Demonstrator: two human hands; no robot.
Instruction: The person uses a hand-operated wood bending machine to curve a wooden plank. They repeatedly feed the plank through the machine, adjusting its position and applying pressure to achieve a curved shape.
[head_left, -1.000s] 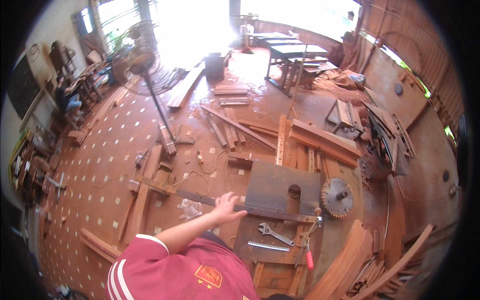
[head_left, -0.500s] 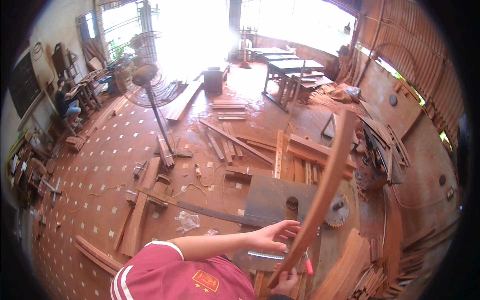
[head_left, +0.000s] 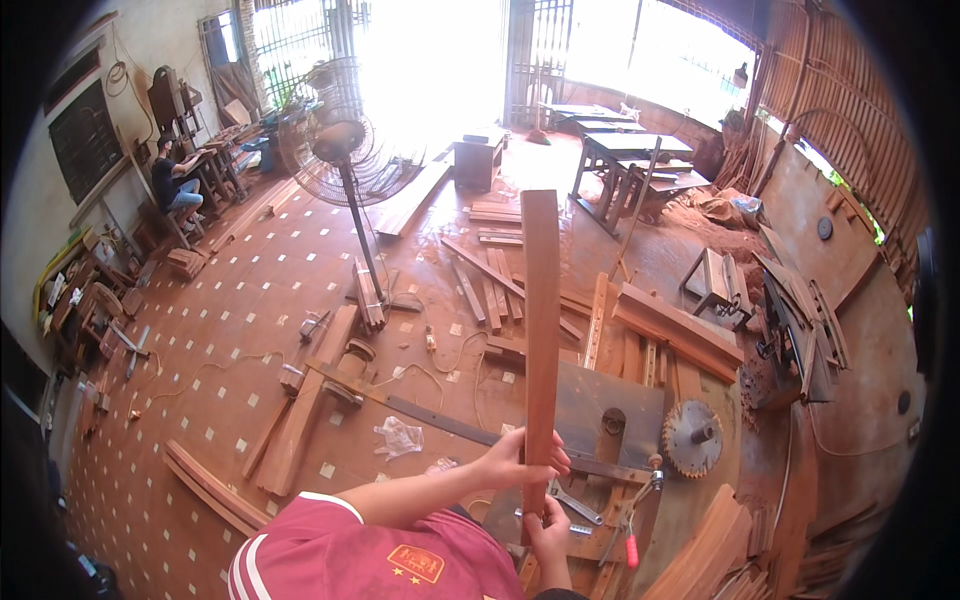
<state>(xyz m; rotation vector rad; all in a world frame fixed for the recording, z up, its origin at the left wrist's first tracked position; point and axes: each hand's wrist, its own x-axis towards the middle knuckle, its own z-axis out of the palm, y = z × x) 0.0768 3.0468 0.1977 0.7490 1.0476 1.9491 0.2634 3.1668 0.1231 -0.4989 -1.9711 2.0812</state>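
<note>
Left hand [head_left: 520, 462] was wrapped around the long reddish-brown curved wooden slat [head_left: 540, 330] near its lower end, fingers closed on it. Right hand [head_left: 548, 535] gripped the same slat just below, at its bottom end, fingers curled shut. Slat stood nearly upright in front of the person, its top end high over the floor clutter, its lower end above the grey metal saw table [head_left: 600, 410].

On the table: a toothed circular saw blade [head_left: 692, 437] at the right edge, a silver spanner [head_left: 572, 502] beside the hands, a red-handled tool [head_left: 632, 548] just right of that. A long dark metal bar [head_left: 450, 428] ran across from the left to the table.

Crumpled clear plastic bag [head_left: 398, 437] lay on the tiled floor [head_left: 200, 330], left of the hands. Loose wooden planks [head_left: 300, 425] lay further left. Black pedestal fan [head_left: 345, 140] stood well behind. Dark rectangular board [head_left: 85, 140] hung on the far left wall; a seated person [head_left: 172, 180] was below it. No labels could be made out.
</note>
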